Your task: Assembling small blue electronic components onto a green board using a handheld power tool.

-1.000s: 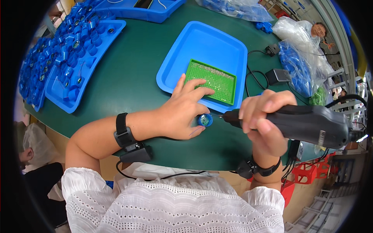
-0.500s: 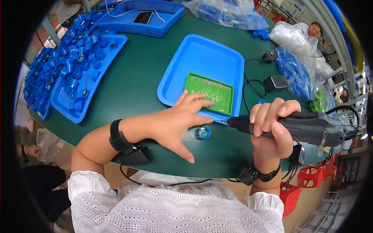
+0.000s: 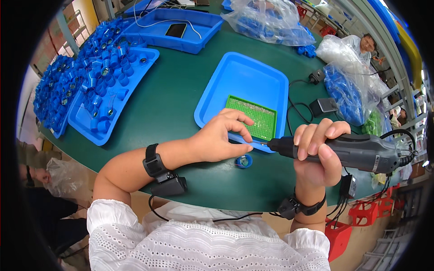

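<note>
My right hand (image 3: 318, 151) is wrapped round a dark grey electric screwdriver (image 3: 361, 152), held nearly level with its bit pointing left. My left hand (image 3: 221, 135) is by the tip of the bit, thumb and forefinger bent toward each other with a small gap between them; nothing shows in its grasp. Just below that thumb, a small round blue cup (image 3: 244, 161) stands on the table, with a part and thin wires inside. Beyond the left fingers, a green perforated screw tray (image 3: 264, 131) holding tiny shiny pieces lies in a blue tray (image 3: 242, 74).
Many blue cups (image 3: 97, 74) are heaped over a blue tray (image 3: 101, 135) on the left. A phone (image 3: 176, 30) lies in another blue bin (image 3: 199, 45) behind. Bagged blue parts (image 3: 343, 95), a black adapter (image 3: 323, 106) and cables stand at the right. A person (image 3: 364, 45) sits beyond.
My left hand's spread fingers have curled, with thumb and forefinger drawn close beside the bit. The right hand still grips the screwdriver. The whole view has shifted slightly.
</note>
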`<action>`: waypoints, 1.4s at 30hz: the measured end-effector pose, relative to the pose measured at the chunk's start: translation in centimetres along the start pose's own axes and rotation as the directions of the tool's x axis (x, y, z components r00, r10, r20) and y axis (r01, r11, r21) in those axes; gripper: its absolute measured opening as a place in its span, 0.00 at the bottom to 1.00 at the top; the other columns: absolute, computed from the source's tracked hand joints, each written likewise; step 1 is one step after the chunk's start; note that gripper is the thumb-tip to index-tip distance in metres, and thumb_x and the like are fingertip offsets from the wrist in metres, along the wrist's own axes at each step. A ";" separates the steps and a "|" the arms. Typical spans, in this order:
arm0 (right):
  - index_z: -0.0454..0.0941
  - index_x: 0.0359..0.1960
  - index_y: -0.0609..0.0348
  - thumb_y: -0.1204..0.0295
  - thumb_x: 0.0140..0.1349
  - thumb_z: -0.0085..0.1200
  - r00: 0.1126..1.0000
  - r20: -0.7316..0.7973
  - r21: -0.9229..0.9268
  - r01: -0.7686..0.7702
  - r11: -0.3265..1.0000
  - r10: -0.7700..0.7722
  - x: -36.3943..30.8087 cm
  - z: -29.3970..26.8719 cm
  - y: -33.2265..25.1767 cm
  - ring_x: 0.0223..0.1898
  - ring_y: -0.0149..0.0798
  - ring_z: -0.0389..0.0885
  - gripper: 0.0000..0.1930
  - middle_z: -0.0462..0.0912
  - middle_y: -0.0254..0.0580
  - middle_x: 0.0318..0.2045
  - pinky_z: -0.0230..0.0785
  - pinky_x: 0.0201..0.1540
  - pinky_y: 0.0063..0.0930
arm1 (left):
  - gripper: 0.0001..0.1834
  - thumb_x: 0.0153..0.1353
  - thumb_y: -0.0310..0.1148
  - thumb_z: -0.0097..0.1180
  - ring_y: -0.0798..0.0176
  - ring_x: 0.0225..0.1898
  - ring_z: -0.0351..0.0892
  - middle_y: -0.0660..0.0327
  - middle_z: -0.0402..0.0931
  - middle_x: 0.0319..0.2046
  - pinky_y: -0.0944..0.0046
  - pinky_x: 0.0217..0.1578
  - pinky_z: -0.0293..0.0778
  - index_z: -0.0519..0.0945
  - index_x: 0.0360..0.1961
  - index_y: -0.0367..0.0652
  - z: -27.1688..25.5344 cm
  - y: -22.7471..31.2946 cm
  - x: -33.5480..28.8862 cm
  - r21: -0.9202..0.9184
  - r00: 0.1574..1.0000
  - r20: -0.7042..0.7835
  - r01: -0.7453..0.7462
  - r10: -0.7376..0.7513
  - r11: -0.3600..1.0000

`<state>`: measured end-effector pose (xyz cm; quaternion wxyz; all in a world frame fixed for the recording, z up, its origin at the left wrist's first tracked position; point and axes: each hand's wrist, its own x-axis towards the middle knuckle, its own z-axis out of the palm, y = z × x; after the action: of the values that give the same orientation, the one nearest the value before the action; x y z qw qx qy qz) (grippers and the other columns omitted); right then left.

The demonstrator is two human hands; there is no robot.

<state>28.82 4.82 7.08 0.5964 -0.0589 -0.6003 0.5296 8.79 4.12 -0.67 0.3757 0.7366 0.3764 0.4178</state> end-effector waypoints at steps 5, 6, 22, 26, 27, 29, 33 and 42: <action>0.62 0.37 0.55 0.73 0.51 0.52 0.999 -0.045 0.034 0.002 0.999 -0.001 0.0 1.5 -0.1 0.18 0.32 0.67 0.13 0.67 0.36 0.19 0.62 0.30 0.30 | 0.06 0.45 0.31 0.65 0.54 0.52 0.65 0.56 0.72 0.45 0.57 0.54 0.58 0.80 0.25 0.45 -0.1 -0.1 -0.8 0.036 0.994 -0.064 -0.081 0.083 0.996; 0.62 0.36 0.55 0.73 0.50 0.52 0.999 -0.046 0.034 0.000 0.999 0.002 -0.3 1.4 -0.3 0.18 0.32 0.67 0.13 0.67 0.36 0.19 0.62 0.30 0.30 | 0.06 0.44 0.30 0.65 0.54 0.52 0.65 0.56 0.72 0.44 0.56 0.54 0.58 0.80 0.25 0.45 0.4 -0.1 -0.9 0.068 0.991 -0.090 -0.096 0.102 0.993; 0.63 0.37 0.58 0.77 0.48 0.48 0.997 -0.075 0.102 0.035 0.994 -0.028 -0.1 1.8 1.2 0.15 0.32 0.65 0.13 0.66 0.37 0.19 0.60 0.27 0.30 | 0.05 0.44 0.29 0.64 0.53 0.47 0.69 0.57 0.75 0.39 0.55 0.50 0.62 0.80 0.23 0.44 -0.1 -1.6 -2.6 0.137 0.967 -0.207 -0.120 0.146 0.983; 0.63 0.36 0.59 0.78 0.48 0.47 0.974 -0.210 0.028 0.098 0.995 -0.090 -1.5 -1.7 -0.9 0.18 0.30 0.63 0.12 0.64 0.35 0.21 0.57 0.28 0.26 | 0.05 0.45 0.31 0.62 0.55 0.43 0.71 0.58 0.75 0.35 0.57 0.46 0.65 0.79 0.21 0.44 2.6 -2.0 -0.4 -0.019 0.936 -0.235 -0.273 0.261 0.962; 0.63 0.36 0.59 0.77 0.49 0.46 0.971 -0.207 -0.009 0.122 0.992 -0.121 -2.0 -2.7 -1.9 0.20 0.28 0.62 0.11 0.62 0.34 0.21 0.55 0.30 0.25 | 0.05 0.45 0.31 0.62 0.55 0.42 0.71 0.59 0.74 0.34 0.58 0.45 0.65 0.79 0.22 0.43 3.3 -1.7 0.1 -0.069 0.944 -0.239 -0.250 0.227 0.966; 0.63 0.36 0.60 0.76 0.50 0.44 0.969 -0.186 -0.034 0.161 0.986 -0.165 -1.7 -3.1 -1.8 0.22 0.27 0.60 0.10 0.61 0.33 0.21 0.54 0.32 0.24 | 0.05 0.46 0.31 0.62 0.55 0.41 0.71 0.59 0.74 0.34 0.58 0.44 0.66 0.78 0.22 0.43 3.0 -1.6 -0.1 -0.102 0.943 -0.257 -0.242 0.210 0.965; 0.64 0.37 0.58 0.77 0.49 0.46 0.966 -0.256 0.257 0.101 0.961 -0.033 -1.4 -2.2 -1.5 0.18 0.28 0.62 0.12 0.64 0.36 0.23 0.54 0.27 0.24 | 0.05 0.45 0.31 0.62 0.56 0.42 0.72 0.59 0.74 0.35 0.59 0.44 0.66 0.80 0.23 0.43 2.8 -1.4 -1.9 -0.015 0.924 -0.306 -0.247 0.231 0.969; 0.64 0.38 0.57 0.76 0.49 0.46 0.998 -0.056 0.109 0.020 0.994 -0.014 -0.6 -0.4 -0.4 0.17 0.33 0.68 0.13 0.68 0.38 0.21 0.63 0.31 0.32 | 0.05 0.45 0.22 0.62 0.56 0.47 0.70 0.57 0.75 0.39 0.59 0.49 0.65 0.81 0.26 0.40 1.3 -0.7 -0.9 -0.054 0.979 -0.134 -0.163 0.155 0.985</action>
<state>29.53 4.42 6.84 0.6196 -0.0356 -0.5542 0.5547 9.47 3.34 -2.10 0.3397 0.7230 0.3262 0.5055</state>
